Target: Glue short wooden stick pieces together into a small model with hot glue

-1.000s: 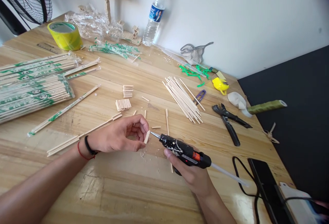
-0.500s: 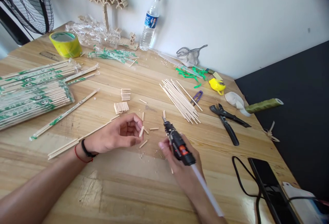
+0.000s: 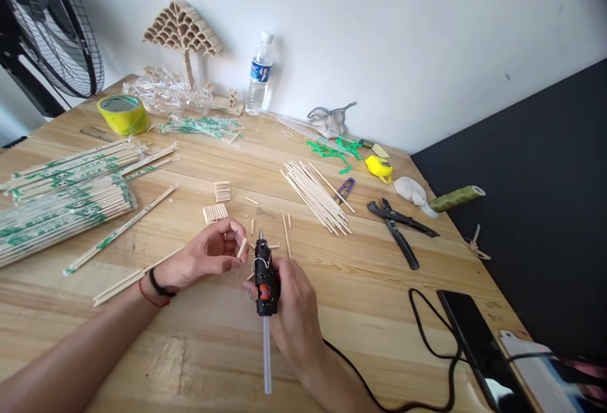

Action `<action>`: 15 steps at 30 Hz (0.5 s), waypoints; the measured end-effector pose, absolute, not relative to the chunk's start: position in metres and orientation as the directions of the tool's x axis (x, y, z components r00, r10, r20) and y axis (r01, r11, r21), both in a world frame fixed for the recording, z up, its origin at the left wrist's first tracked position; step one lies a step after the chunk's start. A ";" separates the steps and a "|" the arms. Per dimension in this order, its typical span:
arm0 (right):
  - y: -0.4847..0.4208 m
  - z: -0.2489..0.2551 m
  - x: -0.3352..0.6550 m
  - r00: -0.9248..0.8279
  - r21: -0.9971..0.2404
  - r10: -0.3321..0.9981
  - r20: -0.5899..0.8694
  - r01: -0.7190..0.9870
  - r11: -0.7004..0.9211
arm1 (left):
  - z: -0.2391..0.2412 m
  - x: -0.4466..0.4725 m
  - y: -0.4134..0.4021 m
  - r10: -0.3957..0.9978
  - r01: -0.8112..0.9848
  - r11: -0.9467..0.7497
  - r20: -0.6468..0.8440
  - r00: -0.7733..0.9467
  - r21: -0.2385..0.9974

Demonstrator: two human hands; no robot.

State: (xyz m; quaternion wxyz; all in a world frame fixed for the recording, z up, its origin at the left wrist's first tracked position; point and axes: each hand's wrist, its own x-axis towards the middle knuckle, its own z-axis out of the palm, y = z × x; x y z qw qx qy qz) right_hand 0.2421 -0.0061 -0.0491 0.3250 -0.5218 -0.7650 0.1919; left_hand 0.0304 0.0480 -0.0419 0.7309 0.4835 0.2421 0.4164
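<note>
Between thumb and fingertips, my left hand [image 3: 211,250] pinches a short piece of wooden stick [image 3: 242,248]. My right hand [image 3: 294,299] is wrapped around a black hot glue gun [image 3: 265,274], its nozzle pointing away from me and a clear glue stick [image 3: 267,356] jutting from its back. The nozzle is close to the right of the held piece, apparently apart from it. Just beyond my left hand lie two small bundles of cut sticks, one nearer [image 3: 215,213] and one farther [image 3: 222,191]. Several loose cut pieces are scattered around the gun, partly hidden by it.
Long sticks [image 3: 315,198] lie in a pile near purple snips [image 3: 345,190] and black cutters [image 3: 401,233]. Wrapped chopsticks [image 3: 66,210] cover the left side. Yellow tape [image 3: 122,114], a bottle [image 3: 259,78] and a stick-built tree [image 3: 183,33] stand behind. A phone [image 3: 488,343] lies at right.
The glue gun has swung left and turned more upright, bringing its nozzle nearer the held stick piece. My left hand keeps its pinch. The whole view has shifted slightly.
</note>
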 end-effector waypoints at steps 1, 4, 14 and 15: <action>-0.006 -0.050 0.243 -0.248 -0.634 0.922 0.297 0.671 0.385 | -0.042 0.030 0.048 0.841 -0.363 0.174 0.053 0.538 0.915; -0.004 -0.050 0.246 -0.210 -0.701 0.945 0.249 0.634 0.326 | -0.043 0.030 0.047 0.839 -0.336 0.156 0.055 0.542 0.929; -0.004 -0.035 0.263 -0.090 -0.958 0.986 0.141 0.238 0.159 | -0.035 0.047 0.030 0.828 -0.101 0.058 0.009 0.561 0.993; -0.005 -0.035 0.263 -0.099 -0.962 0.986 0.135 0.224 0.154 | -0.036 0.048 0.029 0.827 -0.086 0.044 0.012 0.563 0.995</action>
